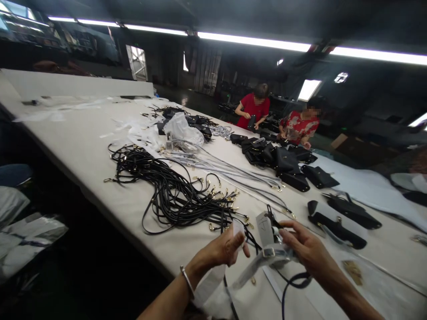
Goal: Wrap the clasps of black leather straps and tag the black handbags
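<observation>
- Strap with buckle (268, 253) is seen left of the nearer right hand (307, 246), slanting lengthwise toward it; pinched piece (276, 231) cannot be identified.
- White slip (238, 227) is gripped by the left hand (228, 246).
- Black straps (168, 209) are heaped beyond.

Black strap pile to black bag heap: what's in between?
Long grey straps, lying on the pale table, with bare patches around them; seen in the head view.

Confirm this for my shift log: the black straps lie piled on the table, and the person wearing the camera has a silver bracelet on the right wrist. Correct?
Wrong wrist: the head view shows the silver bracelet on the left hand's wrist. The black straps do lie piled on the table.
</observation>
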Motion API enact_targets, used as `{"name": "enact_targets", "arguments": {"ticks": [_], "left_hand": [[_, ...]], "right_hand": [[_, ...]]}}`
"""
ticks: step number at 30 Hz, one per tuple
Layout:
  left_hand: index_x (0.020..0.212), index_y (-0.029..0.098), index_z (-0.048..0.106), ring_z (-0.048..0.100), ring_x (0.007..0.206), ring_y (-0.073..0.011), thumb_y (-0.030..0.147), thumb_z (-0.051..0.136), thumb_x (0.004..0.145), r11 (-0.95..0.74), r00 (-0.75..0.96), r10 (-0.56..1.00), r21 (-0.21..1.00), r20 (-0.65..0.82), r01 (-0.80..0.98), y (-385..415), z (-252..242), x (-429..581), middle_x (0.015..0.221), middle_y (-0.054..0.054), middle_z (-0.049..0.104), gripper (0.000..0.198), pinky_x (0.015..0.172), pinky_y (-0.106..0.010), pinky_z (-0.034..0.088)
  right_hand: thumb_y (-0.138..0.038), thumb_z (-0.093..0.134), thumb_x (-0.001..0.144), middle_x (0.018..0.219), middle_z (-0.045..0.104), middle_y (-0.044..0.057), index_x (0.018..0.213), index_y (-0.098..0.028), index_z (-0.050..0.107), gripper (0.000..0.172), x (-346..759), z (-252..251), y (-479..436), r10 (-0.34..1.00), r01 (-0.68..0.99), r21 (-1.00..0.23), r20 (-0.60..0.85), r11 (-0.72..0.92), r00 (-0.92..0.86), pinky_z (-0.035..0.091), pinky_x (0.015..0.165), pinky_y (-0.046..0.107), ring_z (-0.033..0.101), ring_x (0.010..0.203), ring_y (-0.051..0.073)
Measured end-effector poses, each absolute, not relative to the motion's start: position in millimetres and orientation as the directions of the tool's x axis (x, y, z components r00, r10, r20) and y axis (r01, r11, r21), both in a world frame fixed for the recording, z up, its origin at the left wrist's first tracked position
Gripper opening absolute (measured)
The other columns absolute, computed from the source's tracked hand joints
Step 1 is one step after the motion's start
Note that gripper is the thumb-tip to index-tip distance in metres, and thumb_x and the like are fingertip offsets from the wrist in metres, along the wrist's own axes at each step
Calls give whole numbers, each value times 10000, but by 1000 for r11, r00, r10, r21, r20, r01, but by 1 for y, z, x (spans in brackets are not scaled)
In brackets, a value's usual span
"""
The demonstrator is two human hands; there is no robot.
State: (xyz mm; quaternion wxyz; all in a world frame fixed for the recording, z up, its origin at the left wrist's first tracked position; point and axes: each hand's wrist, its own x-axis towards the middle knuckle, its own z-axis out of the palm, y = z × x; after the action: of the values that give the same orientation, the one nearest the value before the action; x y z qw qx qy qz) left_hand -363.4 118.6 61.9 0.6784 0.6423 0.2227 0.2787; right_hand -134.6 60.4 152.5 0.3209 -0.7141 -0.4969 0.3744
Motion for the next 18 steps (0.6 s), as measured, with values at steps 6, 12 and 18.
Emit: {"name": "enact_targets", "arguments": {"ticks": [6, 12, 18], "left_hand": [[858, 119, 674, 561, 596, -132, 652, 479, 885, 121, 828, 561, 988, 8, -92, 136, 71, -364, 678, -26, 610, 568, 578, -236, 433], [781, 125, 698, 526, 626, -111, 356, 707, 766, 211, 827, 561, 973, -44, -92, 139, 79, -350, 698, -4, 601, 232, 597, -223, 416], [702, 150, 571, 421, 575, -78, 282, 806, 631, 205, 698, 714, 971, -62, -124, 128, 85, -340, 632, 47, 510, 279, 519, -189, 330]], "right_hand": [[-615, 715, 695, 588, 521, -23, 1098, -181, 717, 592, -121, 175, 61, 944, 450, -835, -232, -317, 233, 309, 473, 252, 418, 514, 118], [-507, 738, 679, 716, 658, 26, 982, -165, 758, 457, -125, 161, 69, 860, 406, -767, -496, -497, 116, 364, 544, 252, 499, 585, 130], [-420, 742, 669, 630, 565, -19, 813, -144, 718, 312, -150, 157, 73, 867, 414, -794, -498, -446, -21, 297, 525, 237, 436, 555, 105]]}}
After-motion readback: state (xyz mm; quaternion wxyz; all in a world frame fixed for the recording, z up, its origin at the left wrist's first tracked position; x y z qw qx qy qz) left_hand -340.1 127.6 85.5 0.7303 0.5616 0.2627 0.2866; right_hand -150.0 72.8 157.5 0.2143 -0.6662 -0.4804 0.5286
